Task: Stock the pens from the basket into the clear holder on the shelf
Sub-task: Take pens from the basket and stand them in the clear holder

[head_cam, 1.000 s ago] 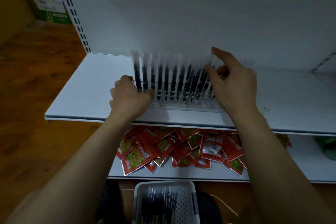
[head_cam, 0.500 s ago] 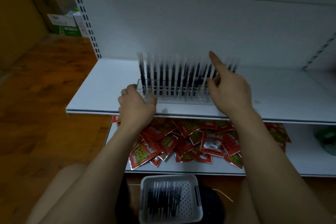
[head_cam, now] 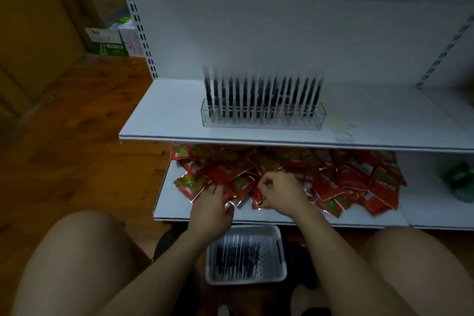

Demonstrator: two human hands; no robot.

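Pens point(head_cam: 261, 95) are seen upright in a row in the clear holder point(head_cam: 264, 124) on the upper shelf point(head_cam: 164, 115); more are lying in the basket point(head_cam: 256, 229) below. The left hand point(head_cam: 213, 210) is held loose and empty just over the basket. The right hand point(head_cam: 282, 192) is curled, nothing seen gripped, before red packets point(head_cam: 346, 182).

The light was dim and flat, strongest on the white back panel point(head_cam: 282, 33) far above both hands. The pens point(head_cam: 261, 95), up beyond the left hand point(head_cam: 211, 210) and right hand point(head_cam: 282, 192), were smeared by vertical blur, their tops ghosted. The red packets point(head_cam: 333, 179) around the hands looked soft, shaded by the shelf point(head_cam: 166, 115) over them. The basket point(head_cam: 272, 231) below the hands sat in grainy gloom. Wide-angle distortion curved the slotted upright point(head_cam: 136, 20) up and left of the hands.
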